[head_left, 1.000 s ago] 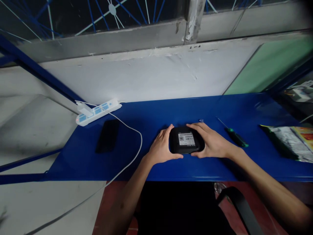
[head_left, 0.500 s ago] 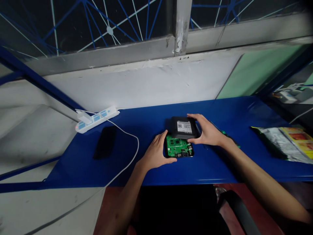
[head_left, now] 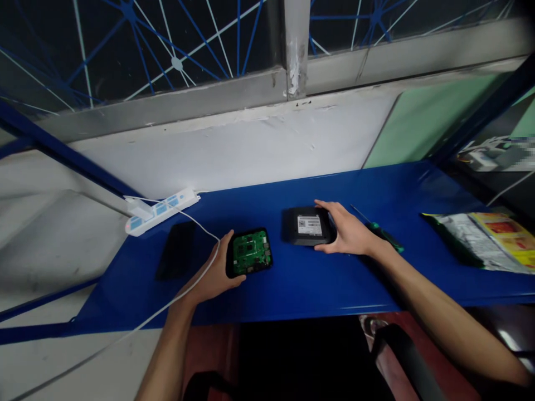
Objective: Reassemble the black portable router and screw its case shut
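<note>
My left hand grips the left side of a black case half with a green circuit board inside it, thumb at the near edge and fingers at the far edge. To the right, my right hand holds the black cover by its right side. A white label with a printed code faces up on the cover. The two halves are apart, with blue table surface between them. A green-handled screwdriver lies just right of my right hand, its shaft pointing away to the left.
A white power strip with a plugged-in adapter sits at the back left. Its white cable runs over my left hand and wrist. A black phone-like slab lies beside that hand. A silver and yellow packet rests on the blue table at the right.
The closed black case has come apart. My right hand lifted the cover off and moved it rightward from the board half, while my left hand drew the circuit board half to the left.
</note>
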Motion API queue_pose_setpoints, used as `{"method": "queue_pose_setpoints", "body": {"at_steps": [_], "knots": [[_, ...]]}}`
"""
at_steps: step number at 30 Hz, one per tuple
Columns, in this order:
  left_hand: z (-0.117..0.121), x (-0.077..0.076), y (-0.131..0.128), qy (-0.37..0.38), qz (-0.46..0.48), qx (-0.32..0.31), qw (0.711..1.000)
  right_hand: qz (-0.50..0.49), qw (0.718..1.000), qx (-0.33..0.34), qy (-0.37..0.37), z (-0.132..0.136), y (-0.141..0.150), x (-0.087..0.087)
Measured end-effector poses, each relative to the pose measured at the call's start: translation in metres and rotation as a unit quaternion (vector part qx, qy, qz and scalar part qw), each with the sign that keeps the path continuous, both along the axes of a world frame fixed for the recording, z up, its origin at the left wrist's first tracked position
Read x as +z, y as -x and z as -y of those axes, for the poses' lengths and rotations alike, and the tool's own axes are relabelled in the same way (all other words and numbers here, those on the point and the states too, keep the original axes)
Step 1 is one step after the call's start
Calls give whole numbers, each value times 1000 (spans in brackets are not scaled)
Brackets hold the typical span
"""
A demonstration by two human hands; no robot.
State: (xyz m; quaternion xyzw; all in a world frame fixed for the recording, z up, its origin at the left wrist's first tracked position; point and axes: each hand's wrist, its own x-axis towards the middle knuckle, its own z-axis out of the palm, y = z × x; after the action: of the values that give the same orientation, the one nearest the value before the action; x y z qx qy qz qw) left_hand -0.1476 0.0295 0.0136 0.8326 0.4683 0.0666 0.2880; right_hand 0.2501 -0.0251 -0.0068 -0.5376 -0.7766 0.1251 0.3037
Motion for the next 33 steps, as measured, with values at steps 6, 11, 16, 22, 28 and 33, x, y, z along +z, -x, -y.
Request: {"method": "queue_pose_setpoints", "body": {"at_steps": [6, 11, 16, 22, 28, 33], "knots": [[44, -15, -18, -101, -4, 1, 995, -5, 1000, 6, 0, 3, 5, 3], [81, -5, -53, -134, -18, -7, 991, 0, 1000, 20, 14, 6, 11, 6], [64, 22, -86, -50, 44, -123, 990, 5, 999, 33, 0, 6, 14, 6], [-9, 29, -127, -89, 47, -187, 977, 1, 999, 36, -6, 5, 14, 0], [-38, 17, -146, -89, 57, -224, 969, 0, 1000, 23, -12, 4, 11, -1], [-38, 6, -142, -74, 48, -211, 973, 1, 1000, 13, -13, 4, 10, -1]]}}
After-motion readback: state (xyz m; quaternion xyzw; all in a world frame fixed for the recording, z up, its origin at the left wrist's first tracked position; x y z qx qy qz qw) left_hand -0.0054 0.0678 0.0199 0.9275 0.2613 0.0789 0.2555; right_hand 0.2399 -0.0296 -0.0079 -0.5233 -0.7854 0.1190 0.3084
